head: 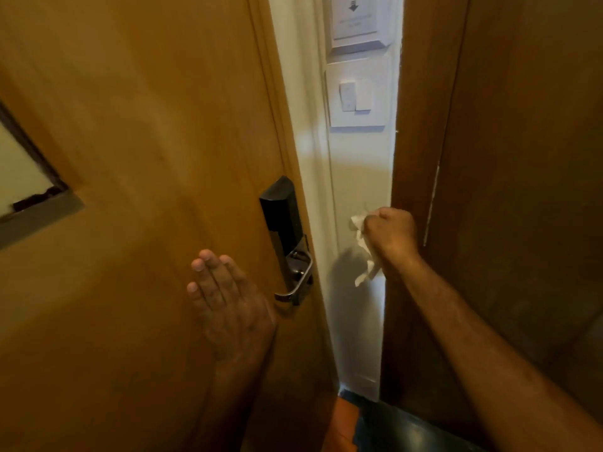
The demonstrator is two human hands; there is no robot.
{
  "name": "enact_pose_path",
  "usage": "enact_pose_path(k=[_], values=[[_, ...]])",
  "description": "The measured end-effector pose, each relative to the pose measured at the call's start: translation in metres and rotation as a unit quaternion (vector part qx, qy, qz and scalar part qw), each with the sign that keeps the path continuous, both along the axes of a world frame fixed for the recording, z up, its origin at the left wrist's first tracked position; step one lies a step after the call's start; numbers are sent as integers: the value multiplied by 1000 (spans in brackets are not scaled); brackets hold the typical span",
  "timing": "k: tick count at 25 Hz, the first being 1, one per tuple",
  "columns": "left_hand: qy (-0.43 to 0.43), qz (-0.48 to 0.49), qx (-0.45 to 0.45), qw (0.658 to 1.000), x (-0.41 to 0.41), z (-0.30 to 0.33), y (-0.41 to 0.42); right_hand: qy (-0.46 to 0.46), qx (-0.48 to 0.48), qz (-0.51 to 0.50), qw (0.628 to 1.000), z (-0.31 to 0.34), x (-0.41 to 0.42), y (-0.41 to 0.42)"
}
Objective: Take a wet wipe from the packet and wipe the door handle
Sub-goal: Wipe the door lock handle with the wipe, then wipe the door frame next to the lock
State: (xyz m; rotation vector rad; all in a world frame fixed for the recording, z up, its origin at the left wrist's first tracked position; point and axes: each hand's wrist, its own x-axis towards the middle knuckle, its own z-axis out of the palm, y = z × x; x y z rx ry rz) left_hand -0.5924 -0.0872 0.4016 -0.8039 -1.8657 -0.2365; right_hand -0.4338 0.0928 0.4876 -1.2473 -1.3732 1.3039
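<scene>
head view, the only one we've got: left hand [225,298] laid flat on the wooden door [137,158], fingers [208,272] straight and pressed together side by side, palm against the panel, gripping nothing. looks like it's bracing the door steady.

over to the right hand [390,231], and there's the wet wipe [363,252], bunched up in a closed fist, white tails poking out above and trailing below the knuckles. the fist hangs in front of the pale wall strip [359,177], between the door edge and the darker wooden panel [505,158] on the right.

now the target: the door handle [298,282], a metal lever under the black lock body [282,213], mounted near the door's edge. from the wipe hand it lies at about eight o'clock, close by but not touching. from the flat hand's fingers it sits at roughly three o'clock, just beside. so the left hand is nearer, but the right one carries the wipe, and that's the one that has to travel, down and to the left.

the lever's long axis looks to run steeply, slanting down to a hooked end at the lower left, so i'd expect strokes along that line. no packet in sight. up at twelve o'clock, light switches [357,94] and a card slot [357,21] on the wall.
</scene>
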Motion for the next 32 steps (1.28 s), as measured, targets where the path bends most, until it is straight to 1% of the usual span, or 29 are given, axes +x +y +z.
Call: enact_pose_path(k=[2, 3, 4, 6, 8, 11, 13, 15, 17, 18, 20, 23, 25, 27, 29, 30, 32], values=[[-8, -55, -8, 998, 16, -2, 23, 62, -79, -6, 995, 1, 21, 5], [-11, -84, -12, 996, 25, -3, 36, 78, -102, -9, 992, -1, 34, 7], [-16, -120, -19, 992, 38, -4, 50, 72, -108, -22, 991, -3, 52, 10], [-53, -184, -62, 980, 65, -9, 73, 24, -87, -54, 994, -8, 94, 11], [-94, -234, -127, 959, 98, -15, 91, -14, -36, -87, 995, -11, 146, 10], [-142, -340, -183, 911, 164, -20, 118, -94, 54, -166, 980, -15, 236, 5], [-159, -390, -210, 882, 214, -22, 135, -136, 87, -203, 966, -19, 290, 0], [-168, -425, -252, 853, 273, -27, 149, -153, 87, -242, 954, -33, 346, -7], [-173, -453, -292, 824, 331, -39, 156, -178, 59, -273, 944, -58, 401, -14], [-177, -465, -313, 809, 361, -49, 157, -185, 37, -287, 939, -76, 431, -19], [-178, -489, -351, 778, 416, -80, 155, -171, -16, -321, 931, -124, 486, -33], [-190, -523, -414, 720, 483, -147, 134, -169, -119, -364, 908, -223, 552, -77], [-204, -524, -477, 675, 523, -197, 116, -160, -209, -402, 877, -297, 584, -111], [-216, -509, -531, 642, 544, -235, 102, -166, -285, -435, 838, -356, 599, -143], [-206, -490, -588, 610, 569, -278, 92, -183, -360, -446, 799, -416, 615, -169], [-202, -484, -609, 595, 579, -299, 87, -198, -382, -449, 783, -443, 620, -179], [-195, -472, -634, 581, 590, -326, 83, -218, -417, -428, 772, -483, 624, -191]])
